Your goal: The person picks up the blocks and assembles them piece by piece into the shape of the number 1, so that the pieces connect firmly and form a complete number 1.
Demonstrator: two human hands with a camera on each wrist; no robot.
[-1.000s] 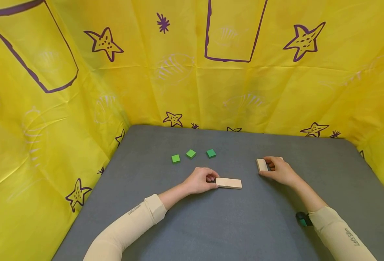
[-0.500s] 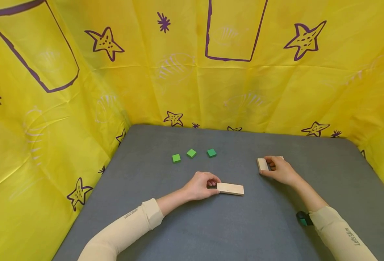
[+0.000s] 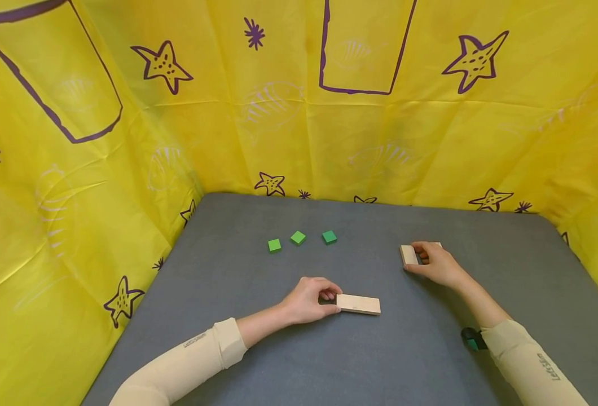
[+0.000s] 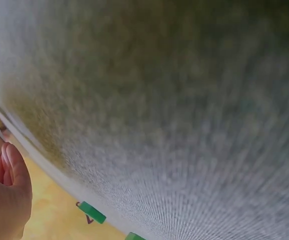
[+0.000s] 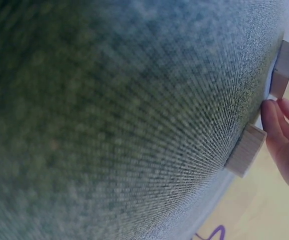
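Note:
My left hand [image 3: 309, 301] pinches the left end of a pale, flat wooden block [image 3: 359, 304], which lies lengthwise on the grey table. In the left wrist view the left hand [image 4: 9, 192] shows at the left edge. Farther right, my right hand [image 3: 435, 264] grips another pale wooden block [image 3: 409, 255] between thumb and fingers, covering much of it. A pale corner shows beyond its knuckles. In the right wrist view two wooden pieces [image 5: 247, 150] appear around the right hand [image 5: 287, 135]; I cannot tell whether both belong to one block.
Two light green squares [image 3: 275, 246] and a darker green square [image 3: 329, 237] lie apart on the grey table [image 3: 350, 361], beyond the left hand. Yellow patterned cloth [image 3: 278, 129] walls the table at the back and sides.
My left hand has drawn its wooden block across the table toward me. The right hand and its block have stayed put, and so have the green squares.

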